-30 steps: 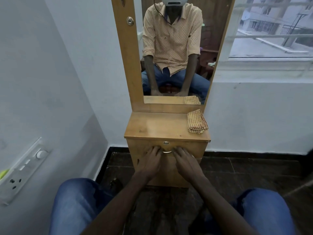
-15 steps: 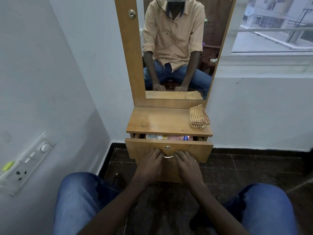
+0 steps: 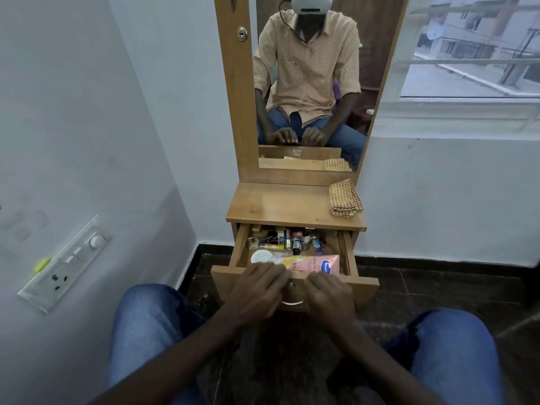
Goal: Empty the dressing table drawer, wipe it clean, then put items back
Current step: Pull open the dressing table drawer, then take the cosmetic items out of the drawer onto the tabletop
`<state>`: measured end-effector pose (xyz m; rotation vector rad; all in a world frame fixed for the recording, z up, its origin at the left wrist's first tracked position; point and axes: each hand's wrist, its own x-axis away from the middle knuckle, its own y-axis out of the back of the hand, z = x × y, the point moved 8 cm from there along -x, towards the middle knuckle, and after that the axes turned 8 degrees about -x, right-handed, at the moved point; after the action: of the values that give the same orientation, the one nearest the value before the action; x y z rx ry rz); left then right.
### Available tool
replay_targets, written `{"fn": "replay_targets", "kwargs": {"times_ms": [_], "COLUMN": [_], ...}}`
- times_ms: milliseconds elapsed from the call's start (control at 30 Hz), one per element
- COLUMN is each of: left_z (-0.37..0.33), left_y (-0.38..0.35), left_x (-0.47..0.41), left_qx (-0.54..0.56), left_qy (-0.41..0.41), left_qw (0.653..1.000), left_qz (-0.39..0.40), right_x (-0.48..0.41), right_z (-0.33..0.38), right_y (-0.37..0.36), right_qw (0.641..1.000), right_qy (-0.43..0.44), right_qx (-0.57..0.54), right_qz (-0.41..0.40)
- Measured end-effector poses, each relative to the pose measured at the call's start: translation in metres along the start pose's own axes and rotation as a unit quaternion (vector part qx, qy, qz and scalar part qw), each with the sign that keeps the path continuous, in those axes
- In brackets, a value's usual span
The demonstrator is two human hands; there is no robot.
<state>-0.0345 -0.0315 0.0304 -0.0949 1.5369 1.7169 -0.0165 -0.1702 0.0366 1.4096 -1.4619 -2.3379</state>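
Observation:
The wooden dressing table's drawer (image 3: 362, 283) stands pulled far out toward me. Inside lie several small bottles and cosmetics (image 3: 287, 241), a round white lidded jar (image 3: 262, 256) and a pink tube (image 3: 311, 263) along the front. My left hand (image 3: 258, 290) and my right hand (image 3: 330, 296) both grip the top of the drawer front, on either side of the metal ring handle (image 3: 292, 301). A folded checked cloth (image 3: 344, 198) rests on the right of the tabletop (image 3: 280, 204).
A tall mirror (image 3: 306, 83) rises behind the tabletop and reflects a seated person. A white wall with a switch panel (image 3: 65, 263) is close on the left. My knees in jeans flank the drawer over a dark tiled floor (image 3: 438, 290). A window is at upper right.
The drawer was shut a second ago, slightly out half a second ago, and is now pulled far out, showing its contents. Both hands moved toward me with the drawer front.

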Motion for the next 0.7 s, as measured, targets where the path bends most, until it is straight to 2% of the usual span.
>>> {"fn": "replay_targets", "kwargs": {"times_ms": [100,333,500,700], "left_z": [0.019,0.015,0.01,0.007], "left_y": [0.009,0.019,0.028,0.032], "left_x": [-0.006,0.005,0.01,0.004], "left_qx": [0.023,0.071,0.095,0.121], "left_qy": [0.091,0.117,0.096,0.035], "left_qw": [0.996,0.99,0.99,0.988], "left_qz": [0.013,0.037,0.043,0.084], "right_x": [-0.016,-0.003,0.007,0.017], "right_z": [-0.015,-0.024,-0.016,-0.012], "right_y": [0.015,0.017,0.02,0.016], "right_qw": [0.999,0.99,0.982,0.977], "right_qy": [-0.039,-0.101,-0.101,-0.115], "right_qx": [0.014,0.016,0.035,0.022], "right_qz": [-0.018,0.093,0.156,0.18]}}
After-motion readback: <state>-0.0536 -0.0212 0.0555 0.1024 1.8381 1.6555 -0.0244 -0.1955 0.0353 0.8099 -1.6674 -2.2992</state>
